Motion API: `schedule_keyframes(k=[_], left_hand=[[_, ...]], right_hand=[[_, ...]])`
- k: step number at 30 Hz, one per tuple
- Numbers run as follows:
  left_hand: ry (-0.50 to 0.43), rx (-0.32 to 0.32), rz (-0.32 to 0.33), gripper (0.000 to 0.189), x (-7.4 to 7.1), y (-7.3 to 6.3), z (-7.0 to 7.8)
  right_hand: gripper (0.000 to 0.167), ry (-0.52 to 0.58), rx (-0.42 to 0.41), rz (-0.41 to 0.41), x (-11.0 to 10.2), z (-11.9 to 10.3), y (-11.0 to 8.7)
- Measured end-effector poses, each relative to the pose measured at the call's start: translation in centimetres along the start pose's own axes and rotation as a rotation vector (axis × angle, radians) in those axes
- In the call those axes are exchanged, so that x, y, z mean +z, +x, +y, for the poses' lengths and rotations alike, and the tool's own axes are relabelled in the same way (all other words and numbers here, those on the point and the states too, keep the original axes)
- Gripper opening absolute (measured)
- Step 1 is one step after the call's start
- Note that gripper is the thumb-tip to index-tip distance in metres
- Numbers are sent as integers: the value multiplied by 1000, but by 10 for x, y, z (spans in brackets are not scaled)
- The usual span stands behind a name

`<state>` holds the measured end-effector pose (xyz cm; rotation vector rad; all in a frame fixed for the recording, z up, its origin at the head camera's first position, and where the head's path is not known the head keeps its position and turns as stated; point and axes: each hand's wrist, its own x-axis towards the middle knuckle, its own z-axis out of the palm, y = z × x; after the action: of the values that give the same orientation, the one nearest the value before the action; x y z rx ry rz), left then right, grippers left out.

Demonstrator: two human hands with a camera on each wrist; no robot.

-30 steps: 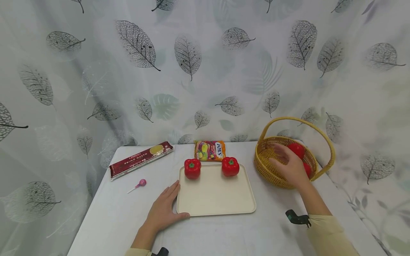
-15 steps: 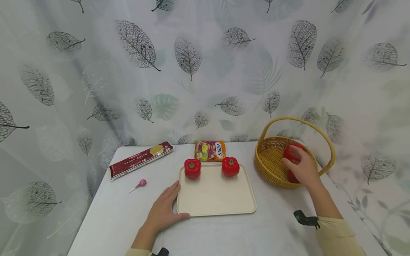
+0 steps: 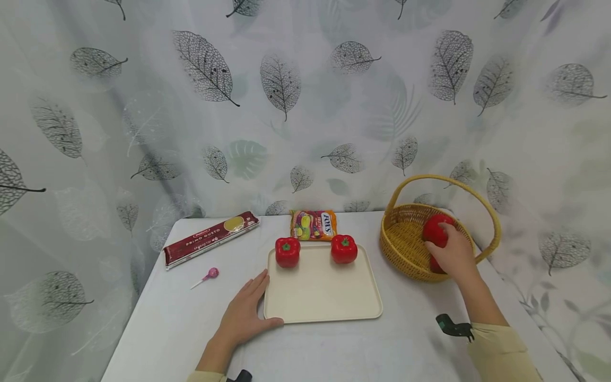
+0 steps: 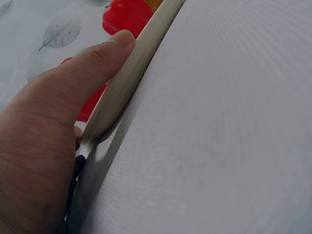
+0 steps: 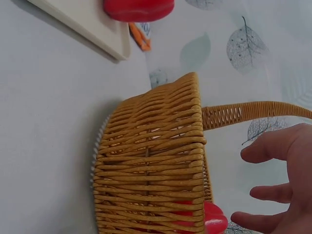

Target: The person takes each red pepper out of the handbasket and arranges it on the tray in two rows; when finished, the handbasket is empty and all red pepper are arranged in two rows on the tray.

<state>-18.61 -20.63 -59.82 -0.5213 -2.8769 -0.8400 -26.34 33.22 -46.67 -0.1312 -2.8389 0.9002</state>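
My left hand [image 3: 245, 313] rests against the cream tray [image 3: 324, 297], fingers along its left side and thumb at the front edge. In the left wrist view the thumb lies on the tray's rim [image 4: 124, 80]. Two red bell peppers, one on the left [image 3: 287, 252] and one on the right [image 3: 343, 249], sit at the tray's back. My right hand [image 3: 455, 252] reaches over the wicker basket [image 3: 398, 252], thumb and fingers spread beside a red pepper [image 3: 435, 229]. A second red piece [image 3: 435, 265] lies below, partly hidden. The right wrist view shows spread fingers [image 5: 270, 192] above the basket rim.
A bag of Fox's sweets [image 3: 312, 225] lies behind the tray. To the left are a long dark red biscuit pack [image 3: 210, 239] and a pink lollipop [image 3: 212, 272]. The basket's tall handle [image 3: 444, 178] arches up beside my right hand. A leaf-print curtain [image 3: 305, 106] hangs behind the white table.
My right hand has moved right within the basket, from its left part to the red pepper, then shifted slightly, showing more of that pepper. My left hand and the tray have stayed in place.
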Motion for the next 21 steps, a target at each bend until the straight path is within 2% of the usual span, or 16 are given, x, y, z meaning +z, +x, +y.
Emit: schedule_keyframes(k=[7,15,21], left_hand=[[5,-7,-5,128,2,0,-2],[5,4,16,128,1,0,-2],[13,-6,17,128,4,0,-4]], right_hand=[[76,-4,57,-16,3,3,0],[70,44,36,32,7,1,-2],[72,45,84,49,12,8,4]])
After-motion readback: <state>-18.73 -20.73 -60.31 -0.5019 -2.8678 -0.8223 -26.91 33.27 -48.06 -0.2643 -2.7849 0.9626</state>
